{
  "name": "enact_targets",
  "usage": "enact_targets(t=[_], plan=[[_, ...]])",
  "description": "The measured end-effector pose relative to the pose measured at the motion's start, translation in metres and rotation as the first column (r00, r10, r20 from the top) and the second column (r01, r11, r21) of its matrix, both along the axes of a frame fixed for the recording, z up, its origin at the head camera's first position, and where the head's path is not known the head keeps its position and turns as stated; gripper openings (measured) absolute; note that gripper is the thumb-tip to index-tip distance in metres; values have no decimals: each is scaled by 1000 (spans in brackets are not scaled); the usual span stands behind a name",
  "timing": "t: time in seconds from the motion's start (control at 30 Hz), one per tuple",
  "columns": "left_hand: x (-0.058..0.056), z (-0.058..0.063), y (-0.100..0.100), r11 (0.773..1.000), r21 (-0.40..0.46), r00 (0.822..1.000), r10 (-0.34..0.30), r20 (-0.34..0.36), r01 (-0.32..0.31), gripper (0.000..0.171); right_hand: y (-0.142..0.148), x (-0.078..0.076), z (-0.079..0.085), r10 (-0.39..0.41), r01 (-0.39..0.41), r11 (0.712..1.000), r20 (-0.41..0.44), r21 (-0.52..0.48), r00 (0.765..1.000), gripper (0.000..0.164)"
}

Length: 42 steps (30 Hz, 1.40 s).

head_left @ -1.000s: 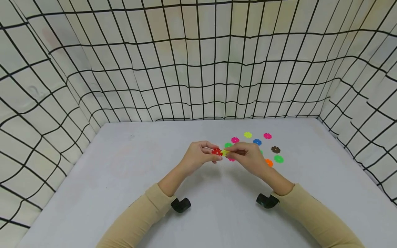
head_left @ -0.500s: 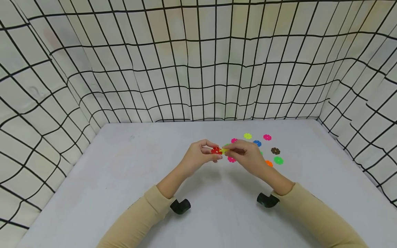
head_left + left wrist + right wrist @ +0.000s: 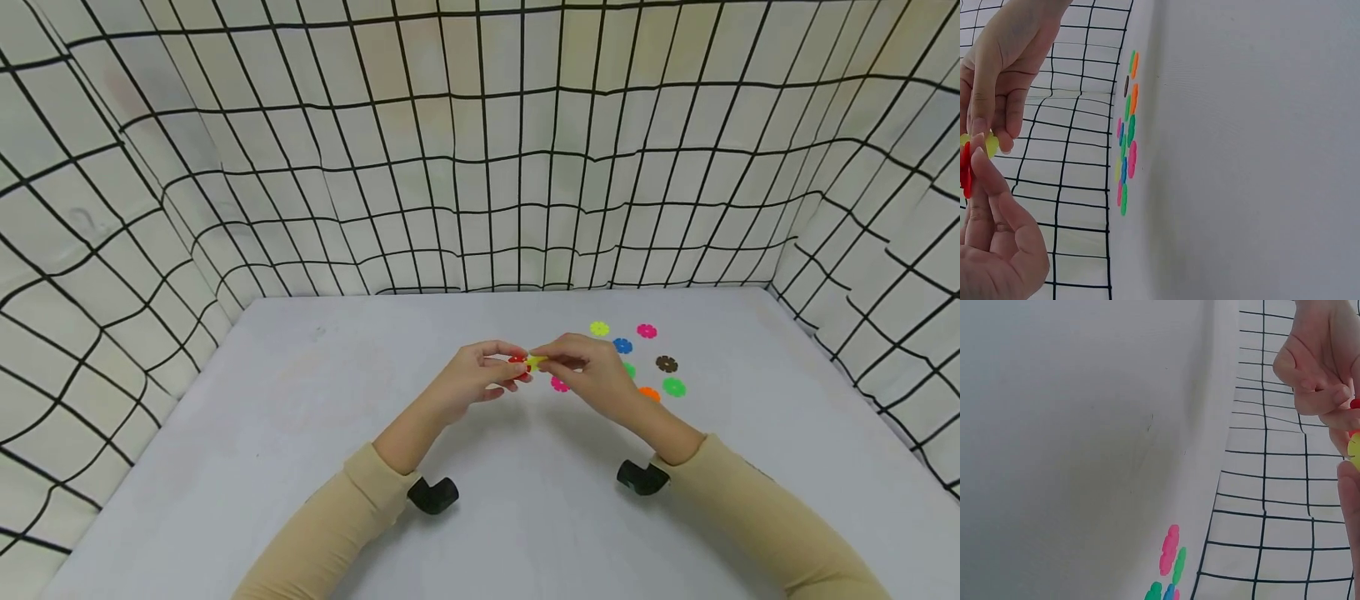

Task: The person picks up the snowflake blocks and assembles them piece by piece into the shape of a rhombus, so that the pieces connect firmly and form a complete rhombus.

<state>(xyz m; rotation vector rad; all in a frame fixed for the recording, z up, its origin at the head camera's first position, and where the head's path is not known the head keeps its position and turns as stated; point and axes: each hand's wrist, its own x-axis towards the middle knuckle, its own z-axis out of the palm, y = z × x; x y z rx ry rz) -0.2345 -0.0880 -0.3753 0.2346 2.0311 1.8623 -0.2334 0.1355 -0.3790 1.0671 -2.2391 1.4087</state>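
Left fingers pinching red disc, right fingers pinching yellow disc

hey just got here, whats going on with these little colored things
A person's left hand pinches a red flower-shaped piece, and their right hand pinches a yellow piece. The two pieces are held together above the white table; I can't tell whether they are slotted into each other. More loose pieces lie on the table near the right hand, among them a blue one, a brown one and an orange one.
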Motion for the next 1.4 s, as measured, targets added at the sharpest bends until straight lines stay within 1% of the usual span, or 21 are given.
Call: enact_targets(t=[0.1, 0.23, 0.33, 0.43, 0.5, 0.6, 0.73, 0.8, 0.87, 0.97, 1.03, 1.1, 1.2, 1.27, 1.33, 1.4], plan=[[-1, 0, -1, 1000, -11, 1000, 7, 1, -7, 27, 2, -1, 2, 25, -25, 1000, 30, -2, 999, 25], [-1, -1, -5, 999, -22, 1000, 23, 8, -23, 28, 7, -1, 4, 25, -27, 999, 112, 20, 993, 25], [-2, -2, -8, 999, -32, 999, 37, 13, -36, 28, 13, -2, 4, -5, -6, 998, 186, 57, 983, 26], [-2, -2, -10, 998, -36, 999, 43, 16, -42, 28, 18, -3, 5, -25, 2, 996, 254, 87, 967, 30], [-2, -2, -11, 998, -38, 999, 42, 14, -42, 28, 22, -5, 4, -32, 1, 994, 287, 107, 957, 33], [-1, -2, -12, 998, -40, 999, 41, 12, -40, 28, 29, -9, 2, -43, -5, 989, 310, 151, 950, 36], [0, -3, -15, 998, -45, 999, 33, 1, -33, 28, 40, -17, -4, -69, -10, 972, 324, 236, 943, 36], [0, -3, -17, 999, -45, 1000, 28, -3, -28, 28, 45, -21, -7, -83, -17, 960, 340, 280, 937, 35], [0, -3, -19, 999, -48, 1000, 23, -8, -24, 29, 51, -25, -11, -79, -38, 950, 357, 311, 931, 35], [1, -3, -21, 998, -53, 1000, 20, -5, -20, 30, 60, -29, -16, -75, -69, 936, 387, 346, 919, 34], [1, -4, -21, 998, -57, 1000, 17, -5, -17, 29, 65, -31, -18, -75, -88, 930, 419, 356, 905, 33], [1, -4, -22, 998, -58, 1000, 15, -3, -15, 29, 70, -32, -18, -95, -89, 919, 436, 384, 895, 32], [1, -3, -22, 998, -58, 1000, 14, 0, -14, 29, 76, -33, -18, -141, -78, 895, 443, 439, 885, 29], [1, -3, -21, 998, -60, 1000, 16, 4, -16, 29, 81, -34, -18, -164, -70, 878, 435, 474, 885, 27], [1, -3, -21, 998, -63, 1000, 17, 4, -17, 29, 86, -36, -19, -181, -67, 867, 436, 495, 881, 26], [1, -2, -21, 998, -65, 1000, 18, 6, -18, 28, 90, -37, -21, -194, -64, 861, 443, 504, 875, 26]])
